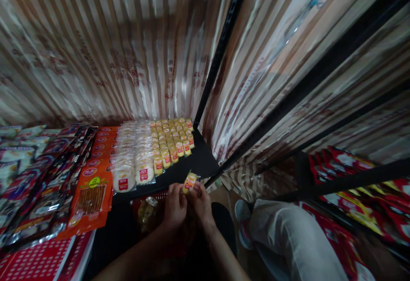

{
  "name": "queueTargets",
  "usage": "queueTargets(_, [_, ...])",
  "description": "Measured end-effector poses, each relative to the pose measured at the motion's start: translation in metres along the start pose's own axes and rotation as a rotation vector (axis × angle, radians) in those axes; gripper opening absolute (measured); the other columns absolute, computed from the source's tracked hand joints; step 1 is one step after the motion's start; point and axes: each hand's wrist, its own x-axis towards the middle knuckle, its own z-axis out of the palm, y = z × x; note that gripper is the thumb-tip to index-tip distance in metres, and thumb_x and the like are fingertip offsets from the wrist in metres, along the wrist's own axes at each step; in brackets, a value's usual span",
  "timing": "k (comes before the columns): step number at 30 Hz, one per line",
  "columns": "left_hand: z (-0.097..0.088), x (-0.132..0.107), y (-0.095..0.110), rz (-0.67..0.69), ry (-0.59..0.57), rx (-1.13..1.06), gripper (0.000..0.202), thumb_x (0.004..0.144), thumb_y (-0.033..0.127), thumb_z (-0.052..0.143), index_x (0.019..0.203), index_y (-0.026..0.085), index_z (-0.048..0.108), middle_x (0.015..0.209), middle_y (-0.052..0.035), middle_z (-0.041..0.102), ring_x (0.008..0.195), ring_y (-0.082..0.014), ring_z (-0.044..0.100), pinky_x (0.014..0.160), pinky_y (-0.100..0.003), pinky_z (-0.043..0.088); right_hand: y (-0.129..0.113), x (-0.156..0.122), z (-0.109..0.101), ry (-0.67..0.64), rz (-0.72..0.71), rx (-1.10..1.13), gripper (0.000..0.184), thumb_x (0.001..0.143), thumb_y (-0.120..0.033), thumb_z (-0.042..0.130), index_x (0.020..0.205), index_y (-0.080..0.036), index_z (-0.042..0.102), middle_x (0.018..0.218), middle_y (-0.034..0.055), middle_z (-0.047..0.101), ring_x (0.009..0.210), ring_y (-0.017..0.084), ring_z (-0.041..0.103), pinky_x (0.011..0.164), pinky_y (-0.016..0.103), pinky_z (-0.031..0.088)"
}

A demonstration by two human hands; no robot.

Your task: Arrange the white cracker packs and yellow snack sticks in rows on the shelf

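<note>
Between my two hands is a small yellow wrapped snack pack (190, 182) with a red and white label. My left hand (175, 204) pinches its left side, and my right hand (200, 199) grips its right edge. Just beyond, rows of similar yellow snack packs (174, 153) stand on the black shelf (179, 171). Left of them are rows of round white wrapped crackers (124, 177). Below my left hand, a red basket (136, 206) holds more wrapped packs (147, 212), dim and partly hidden by my arm.
Orange snack bags (92, 195) and dark shiny packets (41, 187) fill the shelf's left side. A red perforated basket (35, 257) sits at lower left. Black rack bars (288, 97) cross the right, before striped sheeting (144, 37). A person's leg (288, 229) and red packets (355, 204) are at right.
</note>
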Motion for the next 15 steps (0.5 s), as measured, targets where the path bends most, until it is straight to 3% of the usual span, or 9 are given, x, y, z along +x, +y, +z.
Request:
queueTargets(5, [0.022,0.035,0.016,-0.023,-0.085,0.041,0.034,0.075,0.006,0.039,0.102,0.016,0.055,0.104,-0.0097,0.057,0.102,-0.0188,0.054,0.096,-0.036,0.042,-0.005,0.043,-0.014,-0.004,-0.003,0.042,0.037,0.065,-0.036,0.062,0.098,-0.018,0.059,0.092,0.0078,0.07,0.084,0.021,0.066,0.08,0.036,0.053])
queueTargets(15, [0.064,0.109,0.042,-0.159,-0.194,0.121,0.043,0.077,0.008,0.045,0.119,0.012,0.052,0.123,-0.0115,0.056,0.116,-0.0182,0.051,0.103,-0.03,0.036,0.001,0.143,-0.022,0.012,-0.121,-0.124,0.044,0.068,-0.036,0.055,0.106,-0.015,0.06,0.101,0.0095,0.068,0.091,0.022,0.063,0.087,0.039,0.048])
